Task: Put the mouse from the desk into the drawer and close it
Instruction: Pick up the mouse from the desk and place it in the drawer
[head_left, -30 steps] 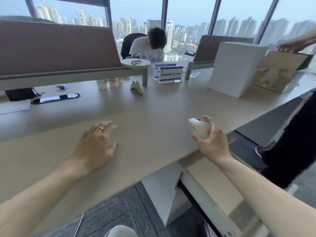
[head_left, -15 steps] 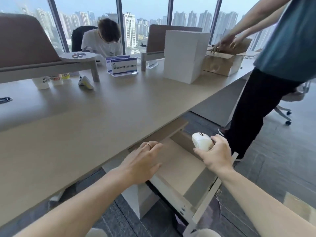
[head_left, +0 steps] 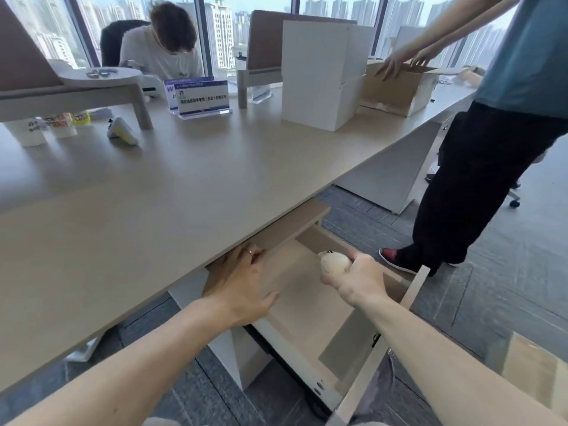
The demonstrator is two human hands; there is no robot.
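The counter spreads wide above and beyond both hands. Below its edge the drawer stands pulled out, its pale floor lying under the right hand. That hand is wrapped around the white mouse, holding it over the drawer's far part; whether it touches the floor is hard to tell. To its left, the left hand hangs loosely spread and holding nothing, fingers near the counter's underside.
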